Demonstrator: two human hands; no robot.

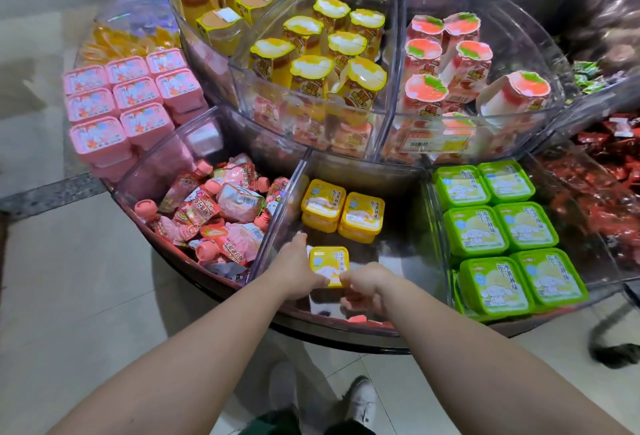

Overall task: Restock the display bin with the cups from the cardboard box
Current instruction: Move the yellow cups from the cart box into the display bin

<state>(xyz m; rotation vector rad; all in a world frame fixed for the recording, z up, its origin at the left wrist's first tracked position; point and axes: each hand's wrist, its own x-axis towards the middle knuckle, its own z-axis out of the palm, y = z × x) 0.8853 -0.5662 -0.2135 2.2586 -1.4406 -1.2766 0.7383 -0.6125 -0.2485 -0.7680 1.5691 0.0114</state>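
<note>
The yellow cup (328, 265) sits low in the near part of the display bin (408, 261), the wedge-shaped clear compartment in the middle of the round stand, and both hands are on it. It lies straight ahead of the person, between the two forearms, its lid facing up and its longer side running roughly near to far. The left hand (298, 266) holds its left edge, fingers curled under the near corner. The right hand (367, 280) pinches the near right corner; its fingers are bent, though the fingertips are partly hidden. Neither hand is clearly nearer; both arms reach forward and down over the bin's near rim, almost parallel.

Two stacks of yellow cups (343, 215) stand farther in, towards the far left of the compartment, apart from the held cup. To its right the bin floor is bare and reflective. The cardboard box is not in view. I judge the cup is being set down in front of those stacks.
</note>
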